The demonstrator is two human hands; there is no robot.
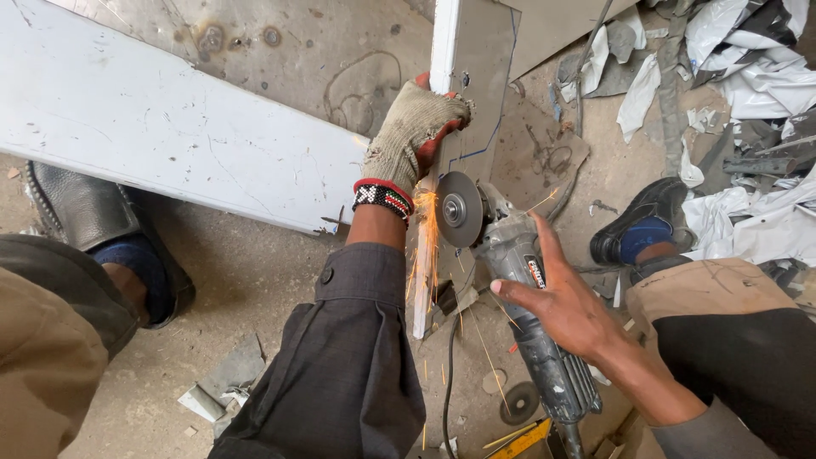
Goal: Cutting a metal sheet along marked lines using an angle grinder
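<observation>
My left hand (414,132), in a worn knit glove with a beaded wristband, grips the edge of an upright white metal sheet piece (473,68) marked with a blue line. My right hand (561,297) is bare and holds the grey body of an angle grinder (510,255). Its disc (457,209) touches the sheet's edge just below my left hand, and orange sparks fly downward along the sheet. The grinder's black cable (449,374) trails toward me.
A long white panel (153,127) lies across the concrete floor at left. My shoes rest at left (93,212) and right (642,221). Crumpled white sheet scraps (756,76) pile at the upper right. A spare disc (518,402) and small offcuts lie near my knees.
</observation>
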